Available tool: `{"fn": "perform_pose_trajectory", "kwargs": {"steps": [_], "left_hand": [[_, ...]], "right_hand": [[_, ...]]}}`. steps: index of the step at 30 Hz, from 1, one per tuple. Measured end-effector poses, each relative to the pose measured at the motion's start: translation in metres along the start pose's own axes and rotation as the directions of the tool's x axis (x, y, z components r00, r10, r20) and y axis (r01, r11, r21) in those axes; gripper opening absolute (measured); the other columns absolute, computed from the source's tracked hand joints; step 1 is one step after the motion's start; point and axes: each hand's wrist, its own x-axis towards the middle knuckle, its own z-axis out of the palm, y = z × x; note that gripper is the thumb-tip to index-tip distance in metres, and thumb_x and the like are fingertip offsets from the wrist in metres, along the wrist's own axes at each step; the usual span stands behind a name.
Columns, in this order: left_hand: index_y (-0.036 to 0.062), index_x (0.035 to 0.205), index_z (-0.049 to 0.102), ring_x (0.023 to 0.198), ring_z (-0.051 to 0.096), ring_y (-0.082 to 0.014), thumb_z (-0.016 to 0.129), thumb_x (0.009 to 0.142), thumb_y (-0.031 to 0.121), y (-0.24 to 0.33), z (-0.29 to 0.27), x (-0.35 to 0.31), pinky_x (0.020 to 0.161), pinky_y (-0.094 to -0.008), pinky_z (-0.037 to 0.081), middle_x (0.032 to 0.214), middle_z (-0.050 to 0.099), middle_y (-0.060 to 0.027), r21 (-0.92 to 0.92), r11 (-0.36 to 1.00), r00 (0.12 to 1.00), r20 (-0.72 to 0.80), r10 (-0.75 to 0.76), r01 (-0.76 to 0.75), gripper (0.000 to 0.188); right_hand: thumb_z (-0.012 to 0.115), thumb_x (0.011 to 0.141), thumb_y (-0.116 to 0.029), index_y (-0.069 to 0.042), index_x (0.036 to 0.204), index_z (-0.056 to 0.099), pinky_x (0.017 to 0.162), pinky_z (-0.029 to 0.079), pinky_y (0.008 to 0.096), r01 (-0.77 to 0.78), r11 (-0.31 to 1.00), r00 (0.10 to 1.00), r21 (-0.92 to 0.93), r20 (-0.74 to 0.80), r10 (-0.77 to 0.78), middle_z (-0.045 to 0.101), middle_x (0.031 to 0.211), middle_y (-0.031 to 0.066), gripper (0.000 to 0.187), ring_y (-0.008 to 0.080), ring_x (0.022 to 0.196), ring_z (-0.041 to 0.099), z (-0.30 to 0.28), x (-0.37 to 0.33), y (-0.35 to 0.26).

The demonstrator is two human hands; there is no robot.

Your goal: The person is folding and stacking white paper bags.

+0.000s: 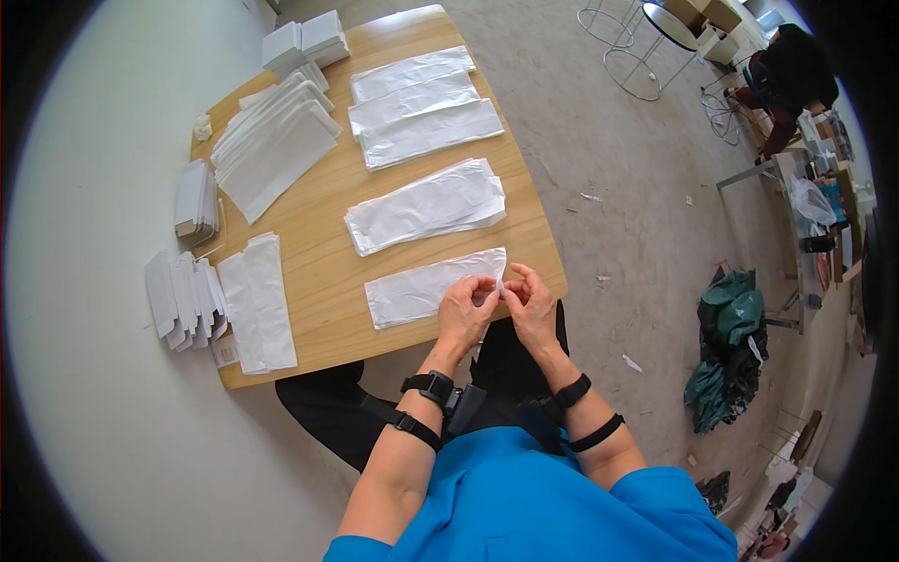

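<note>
A flat white paper bag (408,294) lies at the near edge of the wooden table, its right end lifted and creased upward. My left hand (464,311) is closed on that end, thumb and fingers pinching the paper. From the other side my right hand (532,309) pinches the same end, its thumb close to the left one. Just beyond is a small pile of similar white bags (426,208). Farther back, more white bags (426,136) overlap in a row of piles. Exactly how the fingertips grip the paper is partly hidden.
At the table's left side lie a fanned stack of white bags (281,140), another flat pile (259,304) and bundled white card pieces (183,295). The wooden table (323,272) meets a white wall. Green plastic sacks (730,309) lie on the floor; another person (794,75) bends at far right.
</note>
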Motion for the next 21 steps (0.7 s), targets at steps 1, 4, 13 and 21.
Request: {"fn": "perform_pose_trajectory", "kwargs": {"steps": [1, 4, 13, 21], "left_hand": [[0.0047, 0.097, 0.068, 0.077, 0.063, -0.0165, 0.069, 0.083, 0.02, 0.0, 0.0, 0.0, 0.072, -0.0291, 0.051, 0.089, 0.067, -0.0077, 0.006, 1.0, 1.0, 0.004, 0.001, -0.001, 0.021], [0.0048, 0.096, 0.069, 0.077, 0.063, -0.0161, 0.069, 0.083, 0.02, -0.001, 0.001, -0.001, 0.07, -0.0284, 0.05, 0.086, 0.067, -0.0064, 0.044, 0.999, 1.0, -0.017, 0.004, -0.003, 0.02], [0.0032, 0.096, 0.07, 0.071, 0.061, -0.0121, 0.065, 0.09, 0.02, -0.008, 0.005, -0.002, 0.068, -0.0262, 0.048, 0.082, 0.068, -0.0035, -0.086, 0.986, 0.981, -0.122, -0.149, 0.139, 0.019], [0.0029, 0.105, 0.066, 0.079, 0.062, -0.0095, 0.063, 0.094, 0.022, -0.027, -0.034, -0.01, 0.069, -0.0219, 0.048, 0.088, 0.066, -0.0015, -0.583, 0.795, 0.959, -0.094, -0.268, 0.165, 0.022]], "right_hand": [[0.063, 0.084, -0.002, 0.001, 0.119, 0.056, 0.067, 0.053, 0.0313, 0.043, 0.999, 0.999, -0.001, 0.003, -0.043, 0.069, 0.084, 0.0137, 0.036, 0.0199, 0.073, 0.068, 0.0, 0.0, -0.001], [0.061, 0.085, -0.002, 0.001, 0.119, 0.056, 0.067, 0.053, 0.0342, 0.099, 0.988, 0.995, -0.121, 0.019, -0.097, 0.069, 0.081, 0.0163, 0.034, 0.025, 0.073, 0.068, 0.0, -0.001, -0.012], [0.06, 0.083, -0.001, 0.002, 0.119, 0.055, 0.066, 0.053, 0.0347, 0.035, 0.992, 0.998, -0.118, -0.055, -0.042, 0.068, 0.077, 0.0154, 0.036, 0.0253, 0.069, 0.069, -0.002, 0.0, -0.007], [0.06, 0.082, -0.008, 0.001, 0.12, 0.055, 0.065, 0.053, 0.0348, -0.036, 0.972, 0.993, -0.233, -0.117, 0.009, 0.068, 0.077, 0.0139, 0.039, 0.0243, 0.067, 0.068, -0.005, 0.005, -0.003]]}}
